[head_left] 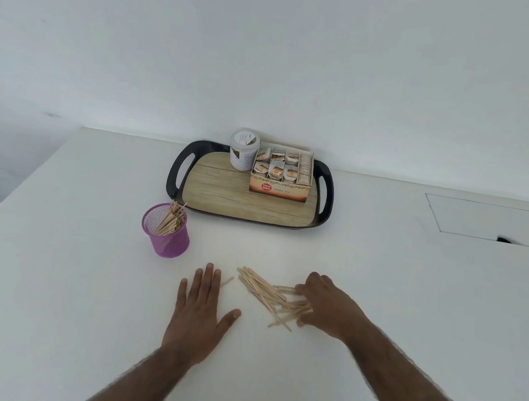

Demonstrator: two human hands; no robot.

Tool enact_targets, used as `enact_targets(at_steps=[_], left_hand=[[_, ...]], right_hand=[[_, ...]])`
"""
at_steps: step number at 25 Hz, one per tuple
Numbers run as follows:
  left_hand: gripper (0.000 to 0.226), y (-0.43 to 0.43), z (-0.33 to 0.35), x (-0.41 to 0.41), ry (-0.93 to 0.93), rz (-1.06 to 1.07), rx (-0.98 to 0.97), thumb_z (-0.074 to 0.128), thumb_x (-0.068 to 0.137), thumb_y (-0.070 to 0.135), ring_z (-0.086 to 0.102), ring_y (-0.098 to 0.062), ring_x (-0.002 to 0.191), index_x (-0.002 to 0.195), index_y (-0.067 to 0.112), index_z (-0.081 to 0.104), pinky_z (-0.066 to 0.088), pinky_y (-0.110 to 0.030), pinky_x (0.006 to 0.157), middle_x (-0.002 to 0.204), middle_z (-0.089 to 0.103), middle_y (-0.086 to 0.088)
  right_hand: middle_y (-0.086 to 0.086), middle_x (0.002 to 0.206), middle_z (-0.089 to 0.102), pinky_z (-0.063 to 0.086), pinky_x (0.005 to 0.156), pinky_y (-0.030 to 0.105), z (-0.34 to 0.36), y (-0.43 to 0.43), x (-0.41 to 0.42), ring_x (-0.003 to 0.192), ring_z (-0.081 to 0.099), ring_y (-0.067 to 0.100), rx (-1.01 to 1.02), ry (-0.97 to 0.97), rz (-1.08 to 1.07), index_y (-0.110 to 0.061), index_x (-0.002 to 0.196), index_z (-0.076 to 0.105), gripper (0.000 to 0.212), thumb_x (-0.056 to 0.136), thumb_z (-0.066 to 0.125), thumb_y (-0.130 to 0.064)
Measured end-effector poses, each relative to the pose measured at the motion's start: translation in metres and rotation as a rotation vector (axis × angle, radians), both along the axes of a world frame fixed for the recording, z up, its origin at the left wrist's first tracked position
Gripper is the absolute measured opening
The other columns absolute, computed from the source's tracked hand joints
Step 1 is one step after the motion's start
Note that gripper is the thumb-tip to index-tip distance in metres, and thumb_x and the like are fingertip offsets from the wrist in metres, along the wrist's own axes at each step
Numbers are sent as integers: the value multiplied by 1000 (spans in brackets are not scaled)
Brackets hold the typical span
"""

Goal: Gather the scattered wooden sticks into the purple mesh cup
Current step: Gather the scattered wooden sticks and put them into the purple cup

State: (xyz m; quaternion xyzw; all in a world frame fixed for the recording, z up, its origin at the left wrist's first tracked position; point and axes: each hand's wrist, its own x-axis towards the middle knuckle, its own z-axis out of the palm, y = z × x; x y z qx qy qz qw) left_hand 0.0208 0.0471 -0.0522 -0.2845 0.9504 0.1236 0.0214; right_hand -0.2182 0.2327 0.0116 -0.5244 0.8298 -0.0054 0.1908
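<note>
Right hand (326,305) curls its grip round thin pale wooden sticks (262,292) heaped on the white tabletop (71,273); left hand (200,311) lies flat, open. Probably best to square the bundle (one stray stick (226,281) lies apart) before lifting to the nearby purple mesh cup (166,231).

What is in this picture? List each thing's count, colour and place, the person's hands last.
purple mesh cup: one, purple, table's left.
sticks in cup: bundle, pale wood, standing inside.
loose wooden sticks: pile, pale wood, between the hands.
tray: one, black rim, wood-look base, far middle.
tea box: one, orange-white, tray's right.
jar: one, white, tray's back.
table: one, white.
left hand: flat on the table.
right hand: curled round the pile's end.
</note>
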Motion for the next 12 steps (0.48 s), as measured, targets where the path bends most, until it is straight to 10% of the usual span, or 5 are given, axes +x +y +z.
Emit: enact_targets(at_steps=[12], left_hand=[[74,11,14,-40,110,-97,114,34,107,50,-21,-17,156,163,22,-4,-9,-33,125,168,-23,4]], right_hand=[[0,113,56,45,87,36,-8,-17,0,108,52,22,-76,189,2,-20,109,62,16,97,54,-28]])
